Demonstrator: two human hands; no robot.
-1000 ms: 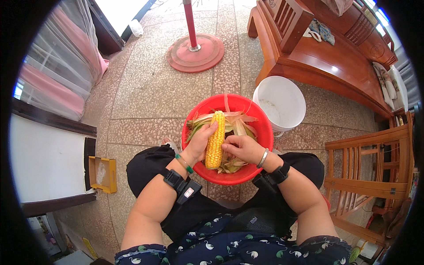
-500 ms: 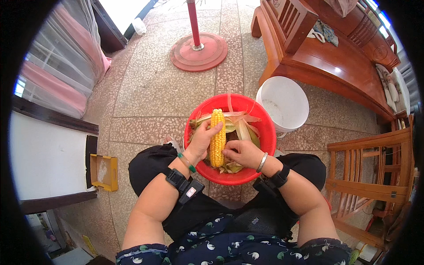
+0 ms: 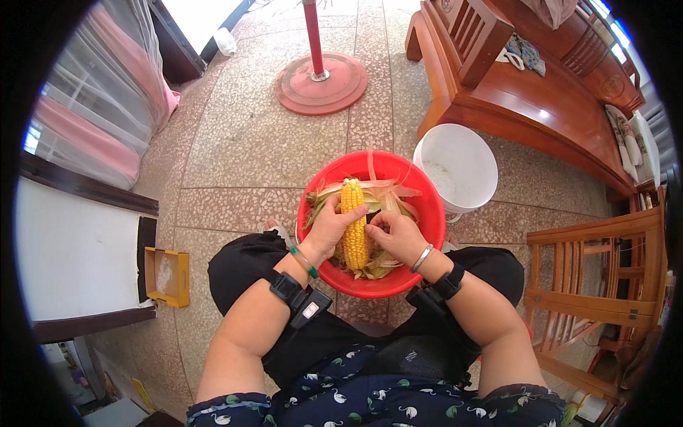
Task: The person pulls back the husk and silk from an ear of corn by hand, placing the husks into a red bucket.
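Note:
A bare yellow ear of corn (image 3: 354, 231) stands nearly lengthwise over the red basin (image 3: 425, 174). My left hand (image 3: 329, 226) is closed around its left side, the thumb lying across the kernels. At the ear's right edge, my right hand (image 3: 398, 238) is pinched, its fingertips touching or very near the kernels. Whether a strand of silk is between those fingertips is too small to tell. Peeled husks (image 3: 388, 199), pale green and tan with some silk, fill the basin beneath the ear.
Just beyond the basin on the right stands a white bucket (image 3: 480, 171). A round red stand base (image 3: 321, 89) rests on the tiled floor ahead. Wooden furniture (image 3: 541, 114) and a wooden chair (image 3: 597, 295) are on the right; a yellow box (image 3: 176, 279) is at left.
My right hand has shifted slightly up and right along the ear, its fingers curled tighter. The ear has tilted and moved a little to the right in my left hand.

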